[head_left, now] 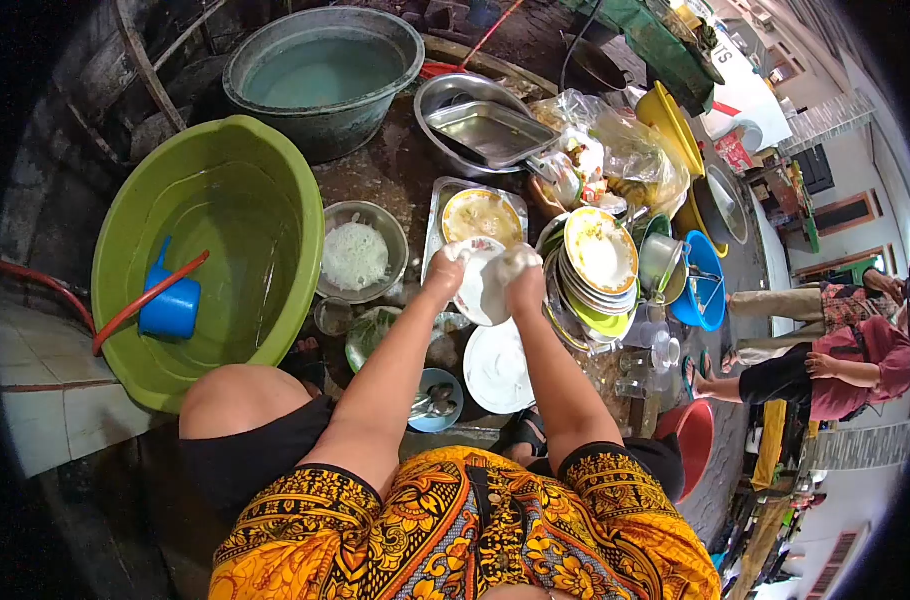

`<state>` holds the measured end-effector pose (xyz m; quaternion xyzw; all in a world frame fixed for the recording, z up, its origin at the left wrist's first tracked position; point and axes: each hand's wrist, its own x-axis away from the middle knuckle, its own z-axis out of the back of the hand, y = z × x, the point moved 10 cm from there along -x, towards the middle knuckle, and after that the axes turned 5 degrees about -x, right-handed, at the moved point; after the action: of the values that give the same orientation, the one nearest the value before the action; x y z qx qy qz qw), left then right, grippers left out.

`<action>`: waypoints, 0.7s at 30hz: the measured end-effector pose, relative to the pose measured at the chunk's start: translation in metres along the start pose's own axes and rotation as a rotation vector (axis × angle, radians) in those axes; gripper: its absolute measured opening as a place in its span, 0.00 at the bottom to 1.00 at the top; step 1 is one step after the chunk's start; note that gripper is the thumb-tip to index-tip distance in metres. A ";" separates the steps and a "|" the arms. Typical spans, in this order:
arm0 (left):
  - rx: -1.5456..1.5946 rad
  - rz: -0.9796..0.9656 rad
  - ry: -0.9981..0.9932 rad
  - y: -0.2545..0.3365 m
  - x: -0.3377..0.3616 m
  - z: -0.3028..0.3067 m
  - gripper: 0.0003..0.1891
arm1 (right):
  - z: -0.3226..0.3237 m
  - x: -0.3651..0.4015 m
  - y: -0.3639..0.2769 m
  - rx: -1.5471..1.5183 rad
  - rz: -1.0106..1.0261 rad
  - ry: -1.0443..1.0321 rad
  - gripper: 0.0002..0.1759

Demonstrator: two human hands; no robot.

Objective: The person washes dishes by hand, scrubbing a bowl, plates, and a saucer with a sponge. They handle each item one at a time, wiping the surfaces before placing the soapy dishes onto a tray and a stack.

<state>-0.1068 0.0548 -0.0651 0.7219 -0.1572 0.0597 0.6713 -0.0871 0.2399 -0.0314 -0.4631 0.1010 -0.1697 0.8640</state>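
My left hand [443,276], with white suds on its fingers, is closed on the left edge of a white plate [483,290] with a patterned rim. The plate is held tilted above the ground. At its right edge my right hand [521,292] is closed round a foamy white lump [517,262], whose kind the suds hide. Just beyond lies a yellow-rimmed plate [483,218] with cloudy liquid, on a metal tray [435,222]. Below my hands sit soapy white plates [499,375]. Left of them stands a metal bowl of suds [355,256].
A green tub [110,260] of water holds a blue dipper [175,306]; behind is a dark basin [400,85] of water. Stacked dirty plates [601,255], metal pans [445,100] and glasses [655,360] crowd the right. A small bowl of spoons [453,415] is near my knees. People [855,370] stand farther right.
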 end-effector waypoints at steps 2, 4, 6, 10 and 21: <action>0.050 -0.205 0.194 0.003 -0.005 0.016 0.15 | 0.011 0.005 0.000 0.371 -0.105 0.037 0.21; 0.074 -0.151 0.351 0.007 0.007 0.026 0.14 | -0.003 -0.011 0.059 -0.350 -0.060 0.143 0.12; 0.162 -0.032 0.566 -0.010 0.020 0.038 0.17 | -0.036 0.021 0.083 -0.814 -0.408 0.118 0.09; 0.247 0.298 0.423 -0.043 0.024 0.032 0.24 | -0.075 0.049 0.102 -1.125 -0.775 -0.097 0.09; 0.021 0.033 0.478 -0.025 -0.001 0.060 0.16 | -0.100 0.085 0.036 -1.140 -0.594 -0.247 0.13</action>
<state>-0.1072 -0.0036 -0.0945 0.6913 -0.0049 0.2416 0.6809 -0.0346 0.1491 -0.1175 -0.8728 -0.0572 -0.2667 0.4048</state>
